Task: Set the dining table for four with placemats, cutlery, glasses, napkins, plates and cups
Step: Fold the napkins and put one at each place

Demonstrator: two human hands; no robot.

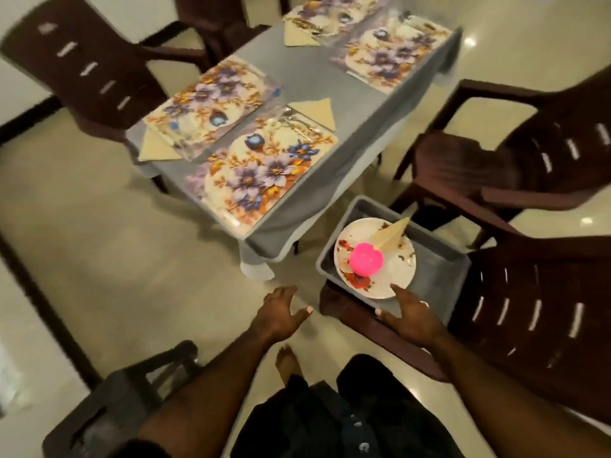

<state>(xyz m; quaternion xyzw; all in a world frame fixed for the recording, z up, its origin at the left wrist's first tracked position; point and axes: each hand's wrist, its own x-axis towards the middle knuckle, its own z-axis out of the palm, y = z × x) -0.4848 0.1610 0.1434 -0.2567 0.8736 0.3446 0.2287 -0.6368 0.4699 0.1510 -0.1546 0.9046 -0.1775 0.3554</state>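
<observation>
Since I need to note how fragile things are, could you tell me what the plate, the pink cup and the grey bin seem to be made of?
Plate: probably glazed ceramic or melamine, glossy white with printed flowers. Pink cup: likely plastic, given its bright uniform colour and smooth look. Grey bin: seemingly moulded plastic, with matte walls and rounded corners.

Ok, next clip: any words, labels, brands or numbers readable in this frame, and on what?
None readable.
Placemats: floral pattern only, no lettering.
Plate in the grey bin: flower motifs, no text.
Pink cup: no visible marking.
Chairs: slots only, no brand seen.
</observation>
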